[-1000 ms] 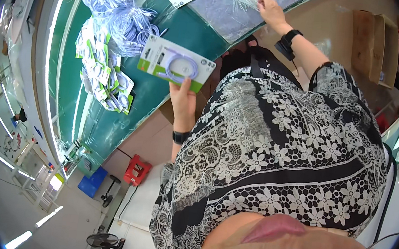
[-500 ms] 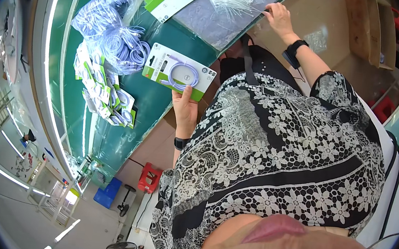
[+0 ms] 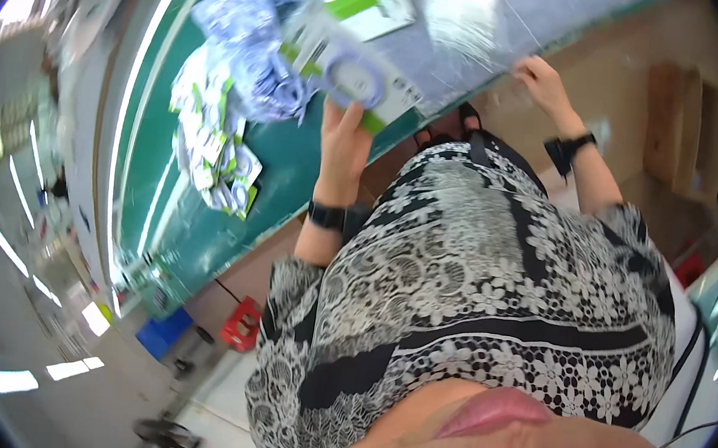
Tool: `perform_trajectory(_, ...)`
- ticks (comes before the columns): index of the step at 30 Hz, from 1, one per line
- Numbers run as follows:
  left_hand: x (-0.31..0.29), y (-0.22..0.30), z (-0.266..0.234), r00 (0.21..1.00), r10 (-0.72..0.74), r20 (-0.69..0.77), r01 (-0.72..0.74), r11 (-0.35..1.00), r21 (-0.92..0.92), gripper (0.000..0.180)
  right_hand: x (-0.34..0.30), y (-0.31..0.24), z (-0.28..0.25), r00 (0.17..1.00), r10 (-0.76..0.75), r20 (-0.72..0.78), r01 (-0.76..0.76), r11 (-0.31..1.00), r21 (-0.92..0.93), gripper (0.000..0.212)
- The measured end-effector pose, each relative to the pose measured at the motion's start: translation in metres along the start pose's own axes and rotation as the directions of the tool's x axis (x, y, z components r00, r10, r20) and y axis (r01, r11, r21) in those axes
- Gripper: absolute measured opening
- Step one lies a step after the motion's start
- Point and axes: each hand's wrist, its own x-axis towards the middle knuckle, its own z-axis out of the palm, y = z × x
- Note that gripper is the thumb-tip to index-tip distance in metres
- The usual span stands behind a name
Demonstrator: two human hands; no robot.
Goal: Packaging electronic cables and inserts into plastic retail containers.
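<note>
A white and green packaging card (image 3: 399,94) is gripped at its lower edge by my left hand (image 3: 344,147), the thumb lying over its front. On the card sits a coiled lilac cable (image 3: 378,85). My right hand (image 3: 547,88) is at the table's front edge, fingers pinched together. Whatever is between its fingertips is too blurred to make out. Beyond it lies a pile of thin white cable ties (image 3: 461,13) on a clear plastic sheet. A stack of green and white cards (image 3: 371,4) is behind the held card.
Bundles of lilac cables (image 3: 244,29) lie on the green table (image 3: 282,158). Several carded cables (image 3: 217,150) are heaped nearer and left. A cardboard box (image 3: 696,139) stands at the right; a red stool (image 3: 241,324) and blue bin (image 3: 163,332) are below left.
The view has shifted and blurred. My left hand has raised the carded cable farther over the table, beside the card stack. My right hand remains near the table edge, fingers pinched.
</note>
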Motion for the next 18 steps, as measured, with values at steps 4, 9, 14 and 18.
perform_trajectory(4,0.026,0.037,0.039,0.998,0.057,0.037,-0.044,0.961,-0.272,0.034,0.03,-0.126,-0.009,0.999,0.033,0.01,-0.034,0.884,0.466,0.01)
perform_trajectory(9,0.043,0.077,0.037,0.866,0.209,0.454,0.221,0.655,-0.722,0.033,0.073,-0.275,0.009,0.928,-0.343,-0.148,0.371,0.803,0.467,0.007)
perform_trajectory(14,0.022,0.101,0.054,0.814,0.278,0.511,0.36,0.449,-0.818,0.013,0.08,-0.337,0.0,0.778,-0.595,-0.202,0.627,0.71,0.322,0.005)
perform_trajectory(18,0.018,0.108,0.06,0.781,0.302,0.546,0.403,0.423,-0.812,0.014,0.086,-0.355,0.005,0.694,-0.688,-0.21,0.716,0.631,0.3,0.005)
